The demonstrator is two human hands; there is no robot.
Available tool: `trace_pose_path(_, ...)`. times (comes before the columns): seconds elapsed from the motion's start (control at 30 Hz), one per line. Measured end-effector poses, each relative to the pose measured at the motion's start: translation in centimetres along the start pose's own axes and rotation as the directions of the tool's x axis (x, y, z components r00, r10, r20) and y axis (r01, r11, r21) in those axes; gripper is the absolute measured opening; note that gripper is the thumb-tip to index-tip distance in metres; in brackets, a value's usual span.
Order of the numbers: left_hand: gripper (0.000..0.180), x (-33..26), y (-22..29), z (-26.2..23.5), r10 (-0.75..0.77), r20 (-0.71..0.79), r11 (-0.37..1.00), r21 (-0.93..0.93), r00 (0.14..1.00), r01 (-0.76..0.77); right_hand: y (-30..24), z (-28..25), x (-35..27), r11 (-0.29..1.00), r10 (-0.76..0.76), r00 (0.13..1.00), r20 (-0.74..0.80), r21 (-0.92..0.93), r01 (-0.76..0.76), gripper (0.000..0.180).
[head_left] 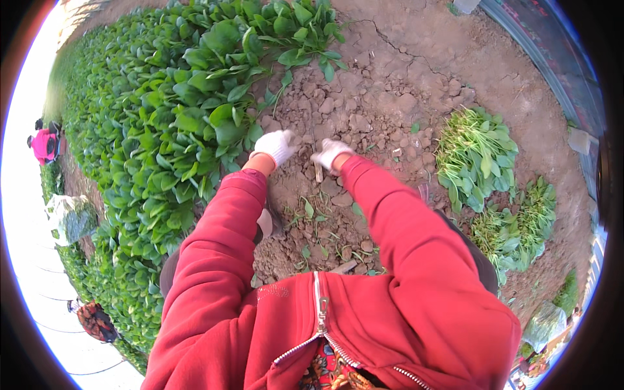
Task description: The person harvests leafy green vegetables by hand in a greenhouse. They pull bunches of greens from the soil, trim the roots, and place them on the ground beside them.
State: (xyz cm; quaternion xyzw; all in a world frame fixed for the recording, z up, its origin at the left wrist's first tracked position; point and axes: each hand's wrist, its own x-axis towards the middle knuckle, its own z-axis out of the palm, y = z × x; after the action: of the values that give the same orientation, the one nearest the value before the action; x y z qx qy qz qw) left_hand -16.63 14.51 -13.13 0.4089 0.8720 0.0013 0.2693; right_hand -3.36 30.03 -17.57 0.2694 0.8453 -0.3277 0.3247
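My left hand (277, 146), in a white glove, hovers over the soil at the edge of the leafy green plants (201, 120). Its fingers are loosely bent, the thumb stands apart, and nothing shows in them. To its right, my right hand (333, 154), also gloved in white, has its fingers curled around a thin tool with a short wooden handle (318, 171). The tool's slim dark shaft runs away from me over the clods. Its far end blends into the soil, so its kind is unclear. Between the hands there is a small gap.
Cut greens lie in a pile (478, 156) on the right, with a second pile (517, 227) nearer me. Plastic sheeting (552, 58) borders the bed at far right. Filled clear bags (70, 218) stand at left, where two people (45, 144) are in view.
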Motion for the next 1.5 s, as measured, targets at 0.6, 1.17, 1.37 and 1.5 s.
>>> trace_pose_path(0.6, 0.057, 27.2, 15.3, -9.2, 0.606, -0.006, 0.640, 0.598, 0.795, -0.483, 0.0, 4.3, -0.7, 0.791, 0.000, 0.913, -0.409, 0.558, 0.250, 0.025)
trace_pose_path(1.17, 0.077, 29.9, 4.2, -13.6, 0.144, -0.040, 0.582, 0.811, 0.989, -0.052, 8.6, -7.3, 4.0, 0.578, 0.314, 0.791, -0.525, 0.767, 0.280, 0.034)
trace_pose_path(1.37, 0.075, 27.5, 2.4, -10.4, 0.245, -0.234, 0.635, 0.772, 0.941, 0.027, 8.1, -11.5, 9.0, 0.810, 0.123, 0.732, -0.670, 0.494, 0.316, 0.033)
trace_pose_path(1.5, 0.072, 27.1, 1.8, -9.2, 0.284, -0.300, 0.670, 0.742, 0.911, 0.035, 7.4, -11.7, 11.5, 0.882, 0.014, 0.770, -0.638, 0.371, 0.291, 0.035)
